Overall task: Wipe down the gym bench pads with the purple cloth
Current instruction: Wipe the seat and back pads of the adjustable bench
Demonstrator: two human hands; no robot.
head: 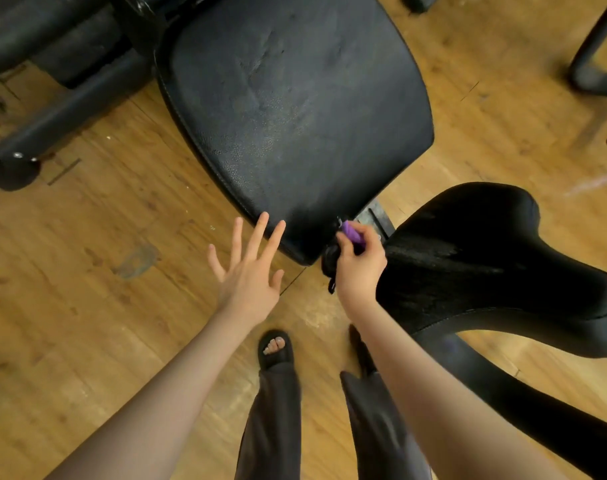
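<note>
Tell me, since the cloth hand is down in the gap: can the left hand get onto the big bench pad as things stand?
Probably yes. The left hand is open, fingers spread, its fingertips at the near edge of the big bench pad, and nothing lies between them.

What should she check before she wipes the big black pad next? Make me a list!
1. Purple cloth in the right hand: ok, gripped, bunched small.
2. Cloth spread flat for wiping: not ok.
3. Left hand free: ok, fingers spread, holding nothing, near the large pad's edge.
4. Large pad top free of objects: ok.
5. Pad dusty or clean: cannot tell for sure; dull streaks show.
6. Feet clear of the bench frame: cannot tell.
</note>
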